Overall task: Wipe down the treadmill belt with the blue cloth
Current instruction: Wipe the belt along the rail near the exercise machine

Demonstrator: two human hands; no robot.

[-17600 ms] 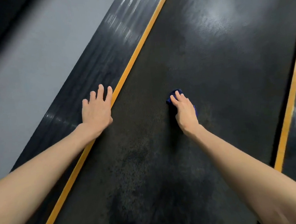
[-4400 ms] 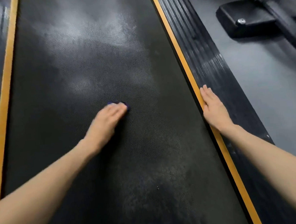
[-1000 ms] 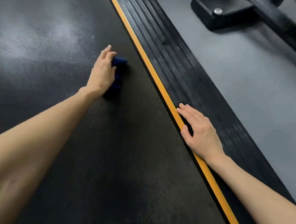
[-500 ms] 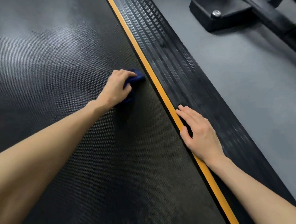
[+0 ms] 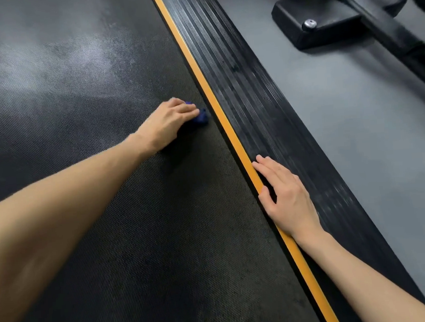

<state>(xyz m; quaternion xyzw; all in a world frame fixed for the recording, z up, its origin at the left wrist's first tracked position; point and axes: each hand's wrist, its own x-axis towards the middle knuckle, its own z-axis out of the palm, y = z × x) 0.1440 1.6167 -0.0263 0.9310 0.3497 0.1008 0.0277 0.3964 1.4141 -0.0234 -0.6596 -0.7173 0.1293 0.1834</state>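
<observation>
The black textured treadmill belt [image 5: 76, 95] fills the left and middle of the head view. My left hand [image 5: 168, 123] lies on the belt near its right edge, fingers curled over the small blue cloth [image 5: 201, 118]. Only a bit of the cloth pokes out beyond my fingertips, close to the yellow stripe [image 5: 201, 86]. My right hand [image 5: 287, 196] rests flat with straight fingers on the ribbed black side rail [image 5: 252, 95], its thumb on the yellow stripe, nearer to me than the left hand.
Grey floor [image 5: 342, 126] lies to the right of the side rail. A black equipment base [image 5: 314, 18] with a bolt and a dark bar stands on the floor at the top right. Pale sheen marks the far part of the belt.
My left hand has slid the cloth to the right and a little nearer, up to the belt's edge by the yellow stripe. My right hand has stayed on the rail.
</observation>
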